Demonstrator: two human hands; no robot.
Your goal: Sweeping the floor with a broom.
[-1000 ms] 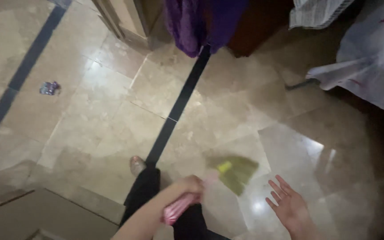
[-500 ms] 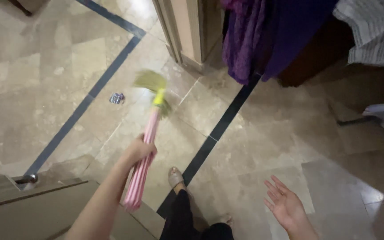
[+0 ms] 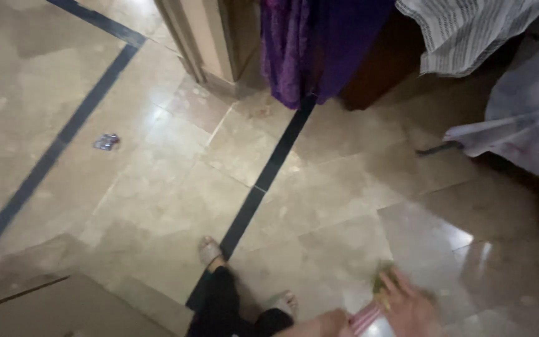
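Broom [image 3: 372, 304] low at the bottom edge, pink handle slanting up-right to blurred green bristles on the tile floor [image 3: 319, 187], left hand [image 3: 329, 324] wrapped round the handle, right hand [image 3: 410, 309] open-fingered over the bristle end, nearer.

One head cam, looking steeply down at floor [image 3: 157, 187], standing height.

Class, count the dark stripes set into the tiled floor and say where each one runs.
2. One dark stripe runs diagonally at the left; the other stripe runs from the purple cloth down to the person's feet. More may lie outside view.
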